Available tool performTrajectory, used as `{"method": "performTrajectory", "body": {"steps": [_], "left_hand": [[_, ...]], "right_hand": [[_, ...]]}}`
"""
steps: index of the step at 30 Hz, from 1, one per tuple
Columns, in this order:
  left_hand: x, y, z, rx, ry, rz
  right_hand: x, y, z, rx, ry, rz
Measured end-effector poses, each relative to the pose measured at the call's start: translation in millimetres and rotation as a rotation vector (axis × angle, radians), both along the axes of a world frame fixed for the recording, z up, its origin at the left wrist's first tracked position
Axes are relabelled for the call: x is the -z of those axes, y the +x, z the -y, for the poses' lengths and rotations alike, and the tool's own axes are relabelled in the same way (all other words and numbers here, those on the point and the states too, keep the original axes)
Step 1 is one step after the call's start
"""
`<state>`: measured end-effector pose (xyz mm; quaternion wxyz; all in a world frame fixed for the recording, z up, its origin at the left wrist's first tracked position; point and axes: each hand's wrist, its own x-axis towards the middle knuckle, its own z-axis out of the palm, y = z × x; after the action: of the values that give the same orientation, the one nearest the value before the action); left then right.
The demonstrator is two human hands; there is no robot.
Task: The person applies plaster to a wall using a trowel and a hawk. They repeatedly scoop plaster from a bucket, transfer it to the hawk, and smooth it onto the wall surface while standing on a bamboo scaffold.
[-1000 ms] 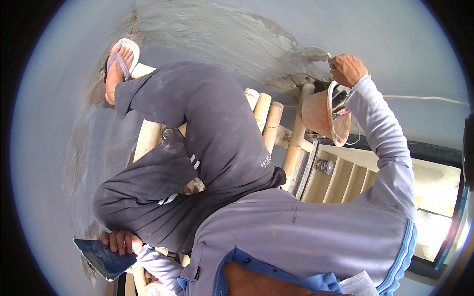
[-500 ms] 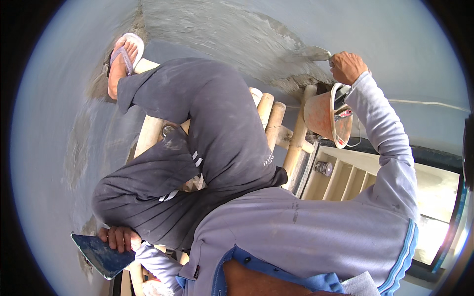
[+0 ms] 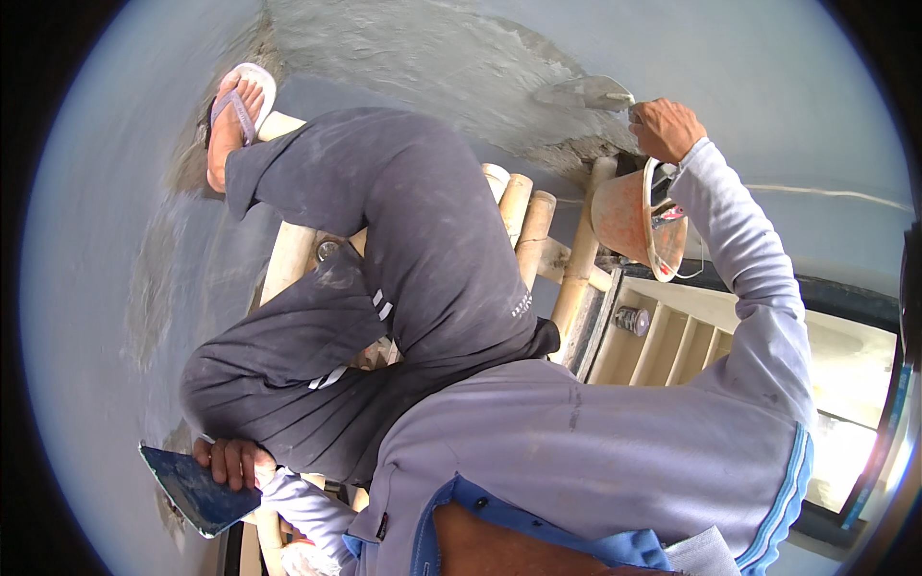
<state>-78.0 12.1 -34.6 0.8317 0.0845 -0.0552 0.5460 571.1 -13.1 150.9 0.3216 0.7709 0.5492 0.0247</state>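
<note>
My right hand (image 3: 667,131) is closed round the handle of a pointed trowel (image 3: 584,93). The metal blade lies against or very close to the grey plastered wall (image 3: 423,58), just above a rough bare patch (image 3: 576,154). Down at the lower left, the fingers of my left hand (image 3: 233,463) wrap over the edge of a flat dark blue board (image 3: 197,490) smeared with plaster. Its underside and my thumb are hidden. Below my right wrist hangs or rests an orange, plaster-stained bucket (image 3: 619,221) with a red-marked tool inside; what supports it is unclear.
I sit on a scaffold of bamboo poles (image 3: 535,230), one sandalled foot (image 3: 235,115) braced by the wall corner. A thin cable (image 3: 816,192) crosses the right wall. Lower right, a window frame (image 3: 864,374) and pale slats with a can (image 3: 631,320) show beneath.
My right hand has shifted slightly left, and the trowel has moved left along the wall with more of its blade showing. My left hand and the blue board stay nearly still.
</note>
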Motion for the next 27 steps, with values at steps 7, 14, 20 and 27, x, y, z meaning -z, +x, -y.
{"method": "performTrajectory", "body": {"steps": [7, 14, 20, 27], "left_hand": [[3.9, 2.5, -4.0, 0.016, 0.018, 0.011], [7.3, -1.6, 1.6, -0.041, 0.063, 0.021], [-16.6, 14.0, 1.0, 0.041, 0.02, -0.009], [-11.5, 10.6, 3.0, 0.031, 0.095, 0.027]], "right_hand": [[-22.1, 22.0, 3.7, 0.104, 0.074, -0.036], [-66.9, -21.2, 17.0, 0.009, 0.251, 0.002], [-7.4, 6.0, 8.5, 0.06, -0.056, 0.086], [-15.2, -24.2, -11.9, -0.16, 0.351, 0.061]]}}
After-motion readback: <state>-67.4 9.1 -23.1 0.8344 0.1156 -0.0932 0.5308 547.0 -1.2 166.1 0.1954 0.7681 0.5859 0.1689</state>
